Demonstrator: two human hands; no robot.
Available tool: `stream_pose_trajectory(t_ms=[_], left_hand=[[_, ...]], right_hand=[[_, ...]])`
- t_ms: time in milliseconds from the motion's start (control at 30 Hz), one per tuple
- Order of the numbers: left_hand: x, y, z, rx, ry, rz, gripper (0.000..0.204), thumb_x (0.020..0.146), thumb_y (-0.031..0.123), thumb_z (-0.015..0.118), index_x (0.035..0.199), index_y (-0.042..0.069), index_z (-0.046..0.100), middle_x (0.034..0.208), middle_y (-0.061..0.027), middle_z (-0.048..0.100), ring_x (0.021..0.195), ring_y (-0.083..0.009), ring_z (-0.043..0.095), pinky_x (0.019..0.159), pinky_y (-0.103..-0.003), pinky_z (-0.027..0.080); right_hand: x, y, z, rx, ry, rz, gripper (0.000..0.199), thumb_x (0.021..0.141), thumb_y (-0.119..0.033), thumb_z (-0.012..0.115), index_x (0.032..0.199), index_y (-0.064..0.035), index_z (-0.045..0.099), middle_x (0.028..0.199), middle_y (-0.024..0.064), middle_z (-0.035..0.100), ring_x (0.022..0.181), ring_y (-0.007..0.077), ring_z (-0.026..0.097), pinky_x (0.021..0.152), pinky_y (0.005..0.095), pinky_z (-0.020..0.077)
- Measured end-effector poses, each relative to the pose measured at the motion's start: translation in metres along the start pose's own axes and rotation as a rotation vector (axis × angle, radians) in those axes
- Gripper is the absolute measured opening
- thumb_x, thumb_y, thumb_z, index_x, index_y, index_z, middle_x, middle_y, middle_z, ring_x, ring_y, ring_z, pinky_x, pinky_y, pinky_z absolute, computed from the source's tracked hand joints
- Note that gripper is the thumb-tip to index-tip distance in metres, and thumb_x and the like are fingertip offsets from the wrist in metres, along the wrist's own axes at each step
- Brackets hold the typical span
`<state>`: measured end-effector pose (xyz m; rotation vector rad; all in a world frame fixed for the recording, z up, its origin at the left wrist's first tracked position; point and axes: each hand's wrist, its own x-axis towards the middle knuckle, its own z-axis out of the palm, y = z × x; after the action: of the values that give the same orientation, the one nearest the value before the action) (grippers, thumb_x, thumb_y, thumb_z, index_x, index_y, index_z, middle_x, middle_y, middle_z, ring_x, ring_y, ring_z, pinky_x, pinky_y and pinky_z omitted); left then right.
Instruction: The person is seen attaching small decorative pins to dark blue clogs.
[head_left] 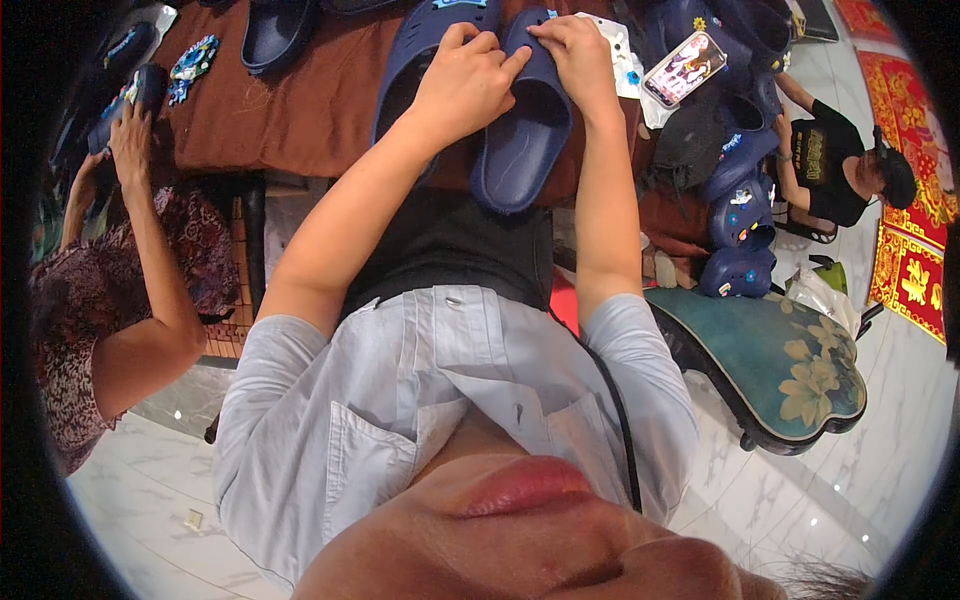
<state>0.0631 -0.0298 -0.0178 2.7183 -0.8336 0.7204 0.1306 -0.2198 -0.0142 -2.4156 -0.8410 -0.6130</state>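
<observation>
Head view: a navy slide sandal (525, 130) overhangs the near edge of the counter (270, 120); left hand (465, 85), half-curled, extends its index finger at the upper, right hand (582, 62) touches it, fingers bent; grips unclear.

- A navy slipper (525, 130), plain and smooth, points its heel toward the wearer and its strap end away, with the open footbed facing up.
- Its rounded heel reaches past the near edge of the cloth-covered counter (280, 120).
- A small light-coloured charm (545, 14) sits on its strap, near the fingertips of the right hand (575, 60).
- A second navy slipper (403, 85) lies just to the left, also heel-near, partly hidden by the left hand (465, 80) and forearm.
- A light-blue ornament (460, 3) shows on its strap, cut by the upper edge of view.
</observation>
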Motion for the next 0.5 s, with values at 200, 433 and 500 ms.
stream_pose_trajectory(t_ms=[200, 433, 500], left_hand=[[0.000, 0.001, -0.002, -0.013, -0.020, -0.008, 0.055, 0.069, 0.022, 0.074, 0.123, 0.015, 0.066, 0.086, 0.0012, 0.069, 0.097, -0.0149, 0.061, 0.097, -0.038, 0.038], [-0.001, 0.001, 0.000, -0.013, -0.041, -0.008, 0.056, 0.068, 0.023, 0.075, 0.123, 0.014, 0.065, 0.087, 0.0007, 0.069, 0.099, -0.0149, 0.060, 0.098, -0.038, 0.038], [0.000, 0.001, -0.003, -0.013, -0.039, -0.003, 0.056, 0.068, 0.022, 0.075, 0.122, 0.013, 0.066, 0.088, 0.0006, 0.068, 0.099, -0.0151, 0.060, 0.098, -0.038, 0.038]], right_hand=[[0.001, -0.008, -0.007, -0.161, -0.080, -0.069, 0.019, 0.081, -0.005, 0.061, 0.093, -0.0062, 0.076, 0.094, 0.0072, 0.070, 0.096, 0.0282, 0.061, 0.085, 0.0402, 0.0483], [-0.007, -0.021, -0.019, -0.309, -0.158, -0.095, 0.029, 0.080, -0.006, 0.060, 0.106, -0.0101, 0.073, 0.101, 0.0039, 0.070, 0.102, 0.0244, 0.060, 0.087, 0.0394, 0.0455], [-0.004, -0.018, -0.019, -0.328, -0.202, -0.129, 0.033, 0.081, -0.009, 0.060, 0.111, -0.0139, 0.072, 0.100, 0.0034, 0.070, 0.103, 0.0233, 0.060, 0.085, 0.0395, 0.0451]])
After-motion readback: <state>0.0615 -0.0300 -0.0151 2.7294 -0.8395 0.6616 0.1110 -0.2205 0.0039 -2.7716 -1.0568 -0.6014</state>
